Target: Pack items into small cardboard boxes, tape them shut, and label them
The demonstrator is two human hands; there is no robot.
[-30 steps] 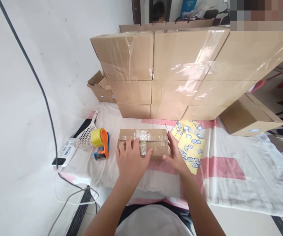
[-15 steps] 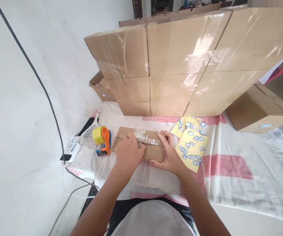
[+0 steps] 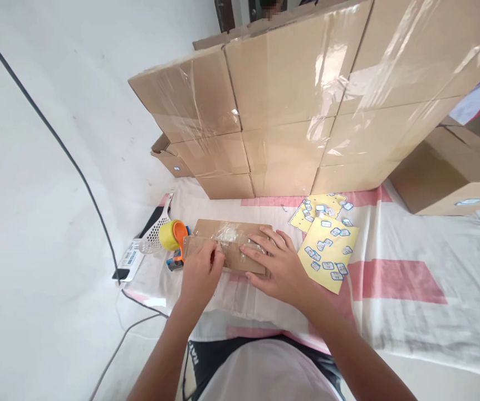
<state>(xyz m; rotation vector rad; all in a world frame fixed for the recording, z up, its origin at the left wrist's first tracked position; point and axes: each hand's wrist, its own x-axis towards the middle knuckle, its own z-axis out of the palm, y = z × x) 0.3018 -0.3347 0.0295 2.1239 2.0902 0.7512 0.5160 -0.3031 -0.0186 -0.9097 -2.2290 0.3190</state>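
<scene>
A small cardboard box (image 3: 244, 260) with shiny clear tape (image 3: 228, 231) across its top lies on the cloth in front of me. At its left part my left hand (image 3: 201, 270) is closed in a pinch, thumb against fingers, on what looks like a loose strip of the tape. Exactly where the strip ends is hard to make out. My right hand (image 3: 275, 264) rests with fingers spread over the box's right side. Just left of the box stand a yellow roll (image 3: 168, 236) and an orange tape dispenser (image 3: 179, 231), partly behind the box.
Large taped cardboard boxes (image 3: 285, 145) form a wall at the back. Yellow sticker sheets (image 3: 327, 256) lie right of my hand. A white perforated ladle (image 3: 158, 228) and a power strip (image 3: 127, 262) lie left, beside a cable (image 3: 73, 150). Another box (image 3: 444, 167) stands right.
My left hand has moved left along the box and now pinches at its left part. My right hand has slid from the box's right end onto its top, fingers spread. The view has shifted slightly.
</scene>
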